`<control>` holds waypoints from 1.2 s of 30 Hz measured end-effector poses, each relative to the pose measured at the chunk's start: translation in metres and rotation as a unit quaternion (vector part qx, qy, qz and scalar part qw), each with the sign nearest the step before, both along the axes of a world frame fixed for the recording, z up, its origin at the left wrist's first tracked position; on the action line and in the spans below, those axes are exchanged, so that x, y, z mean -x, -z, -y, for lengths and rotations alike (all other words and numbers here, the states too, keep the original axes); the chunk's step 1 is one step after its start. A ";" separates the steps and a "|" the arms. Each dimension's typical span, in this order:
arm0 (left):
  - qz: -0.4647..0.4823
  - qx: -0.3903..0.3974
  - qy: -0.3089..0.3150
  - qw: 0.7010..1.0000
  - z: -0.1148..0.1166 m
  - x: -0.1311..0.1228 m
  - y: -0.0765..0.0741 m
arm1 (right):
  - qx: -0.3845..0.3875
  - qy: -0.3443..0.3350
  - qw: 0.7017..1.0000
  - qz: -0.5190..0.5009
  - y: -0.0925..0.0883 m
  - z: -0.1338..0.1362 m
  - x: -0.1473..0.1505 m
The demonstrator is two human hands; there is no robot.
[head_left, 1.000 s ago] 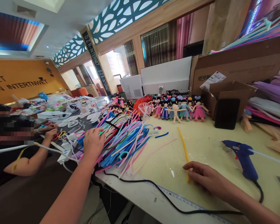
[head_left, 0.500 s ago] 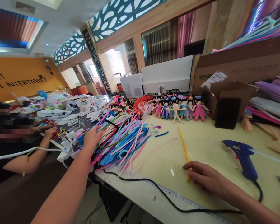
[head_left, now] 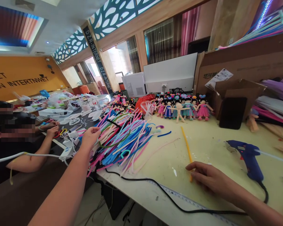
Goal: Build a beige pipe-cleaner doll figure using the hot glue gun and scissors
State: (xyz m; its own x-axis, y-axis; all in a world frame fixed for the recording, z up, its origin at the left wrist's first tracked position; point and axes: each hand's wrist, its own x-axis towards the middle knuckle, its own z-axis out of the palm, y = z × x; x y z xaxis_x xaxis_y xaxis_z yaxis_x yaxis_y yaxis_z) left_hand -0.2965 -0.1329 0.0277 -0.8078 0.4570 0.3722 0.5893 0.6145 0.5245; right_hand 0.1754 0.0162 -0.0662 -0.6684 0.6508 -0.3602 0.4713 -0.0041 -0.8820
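My left hand [head_left: 91, 137] is at the left edge of a heap of coloured pipe cleaners [head_left: 124, 141]; its fingers are bent together, and what they hold, if anything, cannot be made out. On the right, my right hand [head_left: 204, 177] rests on the pale yellow tabletop [head_left: 165, 157] with its fingers around the lower part of a yellow pipe cleaner [head_left: 186, 142], which lies pointing away from me. A short dark blue piece [head_left: 164, 134] lies beside the heap. Farther back, a bare cream figure [head_left: 178, 111] stands before a row of dressed dolls [head_left: 202, 110].
A blue glue gun [head_left: 247, 158] lies at the right, its black cable [head_left: 174, 204] running along the front edge. Behind stand a black phone-like slab [head_left: 232, 113], cardboard boxes [head_left: 240, 66] and a white monitor [head_left: 171, 73]. Another person's arm [head_left: 35, 158] is at the left.
My left hand has moved slightly left along the heap's edge, and some pink pipe cleaners there have shifted. My right hand stays on the yellow pipe cleaner. The view has shifted slightly.
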 end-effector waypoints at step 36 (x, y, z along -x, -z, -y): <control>-0.192 0.274 0.144 0.931 -0.077 -0.129 0.015 | -0.006 -0.022 1.000 -0.009 -0.014 0.002 0.001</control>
State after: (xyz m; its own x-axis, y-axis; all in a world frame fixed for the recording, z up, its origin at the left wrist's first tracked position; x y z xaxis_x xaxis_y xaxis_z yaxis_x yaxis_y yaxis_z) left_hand -0.1677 -0.0555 0.0125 -0.4787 0.8401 0.2550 0.8501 0.5162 -0.1048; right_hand 0.1742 0.0146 -0.0520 -0.7023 0.6254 -0.3401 0.4550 0.0269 -0.8901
